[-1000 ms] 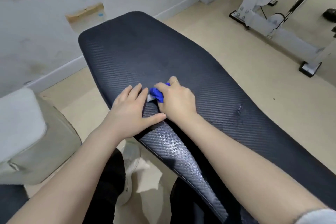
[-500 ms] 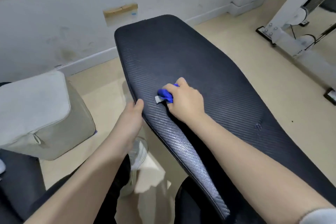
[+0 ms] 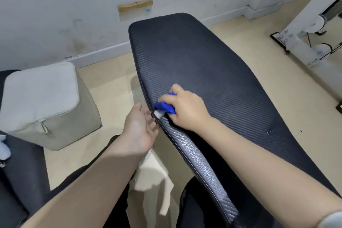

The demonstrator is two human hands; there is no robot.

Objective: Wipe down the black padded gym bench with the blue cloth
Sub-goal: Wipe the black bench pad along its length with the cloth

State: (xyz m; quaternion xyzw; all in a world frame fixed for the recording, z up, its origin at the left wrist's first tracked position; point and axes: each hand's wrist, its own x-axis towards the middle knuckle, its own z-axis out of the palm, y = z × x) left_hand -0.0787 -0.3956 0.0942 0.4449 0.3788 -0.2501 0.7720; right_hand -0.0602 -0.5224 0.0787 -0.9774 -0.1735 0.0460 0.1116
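The black padded bench (image 3: 194,57) runs from the lower right toward the far wall, its surface ribbed like carbon weave. My right hand (image 3: 187,111) presses a bunched blue cloth (image 3: 165,107) onto the pad close to its left edge; a small white tag sticks out of the cloth. My left hand (image 3: 139,127) hangs just off the bench's left edge, palm turned up, fingers apart and holding nothing. Its fingertips are close to the pad's rim.
A beige padded box (image 3: 44,98) stands on the floor to the left. A white gym machine frame (image 3: 303,42) occupies the far right. A dark seat (image 3: 16,181) lies at the lower left. The grey wall (image 3: 64,15) is close behind the bench's far end.
My left hand slid off the pad's top to its left edge and turned palm up. My right hand with the cloth moved toward the left edge. The view shifted left.
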